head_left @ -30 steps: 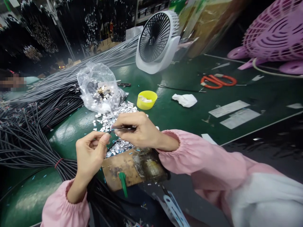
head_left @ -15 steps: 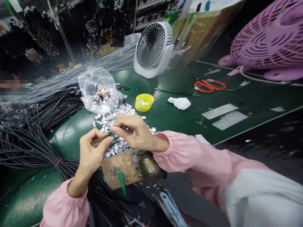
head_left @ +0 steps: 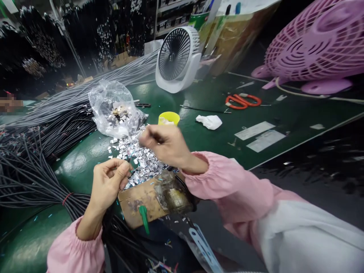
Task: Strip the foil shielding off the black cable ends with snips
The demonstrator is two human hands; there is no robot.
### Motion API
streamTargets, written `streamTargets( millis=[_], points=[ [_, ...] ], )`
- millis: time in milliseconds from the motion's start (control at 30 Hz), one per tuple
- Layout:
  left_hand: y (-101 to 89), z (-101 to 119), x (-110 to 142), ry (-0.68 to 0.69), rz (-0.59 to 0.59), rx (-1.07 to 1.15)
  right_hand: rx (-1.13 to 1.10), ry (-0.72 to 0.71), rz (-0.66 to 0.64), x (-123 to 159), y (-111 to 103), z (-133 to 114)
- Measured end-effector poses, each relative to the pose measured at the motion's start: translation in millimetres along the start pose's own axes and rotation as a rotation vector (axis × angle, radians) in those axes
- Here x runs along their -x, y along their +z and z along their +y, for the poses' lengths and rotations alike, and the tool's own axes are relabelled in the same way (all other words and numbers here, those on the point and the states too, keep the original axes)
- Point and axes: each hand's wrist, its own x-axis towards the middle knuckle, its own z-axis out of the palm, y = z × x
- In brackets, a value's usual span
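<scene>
My left hand [head_left: 109,184] pinches a thin black cable [head_left: 129,160], whose dark end sticks out past the thumb and fingertip. Apart from it, up and to the right, my right hand [head_left: 166,146] is curled closed and smeared by motion at the fingertips; what lies inside its fingers cannot be made out. Below and between the hands is a pile of silvery foil scraps [head_left: 148,161]. Close under my right wrist stands a worn wooden block [head_left: 132,206] with a green lever [head_left: 143,218] and a tape-wrapped part [head_left: 176,197].
Bundled black cables [head_left: 54,185] spread along the left. Behind the scraps are a clear plastic bag [head_left: 106,96], a yellow cup [head_left: 170,117] and a white fan [head_left: 176,60]. Orange-handled scissors [head_left: 240,101], crumpled white tissue [head_left: 209,122] and a pink fan [head_left: 315,49] lie rightward.
My right hand has moved up and right, away from my left hand, uncovering more foil scraps. The left hand keeps its pinch. The whole view has shifted slightly.
</scene>
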Motion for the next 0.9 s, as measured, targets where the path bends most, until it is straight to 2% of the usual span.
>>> streamTargets(
  millis=[67, 133, 200, 300, 367, 433, 500, 533, 567, 667, 733, 900],
  points=[
    [0.1, -1.5, -0.1, 0.014, 0.016, -0.027, 0.019, -0.101, -0.223, 4.7, 4.5, -1.7],
    [0.1, -2.3, -0.2, 0.027, 0.021, -0.068, -0.036, -0.109, -0.298, 9.7, 9.1, -4.1],
    [-0.1, -2.5, -0.8, 0.053, 0.006, -0.119, -0.229, 0.036, -0.355, 13.0, 13.0, -6.1],
    [-0.6, -3.2, -2.3, 0.179, 0.032, -0.205, -0.584, 0.364, -0.446, 12.4, 16.2, -5.9],
    [-0.9, -5.1, -3.0, 0.278, 0.125, -0.249, -0.620, 0.464, -0.352, 7.7, 14.5, -2.7],
    [-0.9, -7.9, -3.2, 0.318, 0.209, -0.268, -0.535, 0.478, -0.117, 1.2, 9.1, 1.3],
    [-0.5, -10.2, -3.1, 0.308, 0.235, -0.281, -0.460, 0.468, 0.135, -3.9, 2.6, 3.3],
    [-0.2, -11.0, -2.9, 0.298, 0.241, -0.284, -0.399, 0.431, 0.206, -5.0, 0.1, 3.0],
    [0.2, -11.3, -2.8, 0.291, 0.252, -0.286, -0.322, 0.393, 0.188, -5.0, -1.3, 1.8],
    [1.2, -10.7, -2.6, 0.287, 0.297, -0.279, -0.148, 0.267, -0.049, 0.0, 0.3, -4.0],
    [1.6, -9.9, -2.5, 0.277, 0.290, -0.264, -0.113, 0.211, -0.160, 4.5, 3.5, -6.8],
    [2.4, -8.6, -1.8, 0.257, 0.268, -0.248, -0.121, 0.167, -0.195, 9.8, 7.4, -6.9]
  ],
)
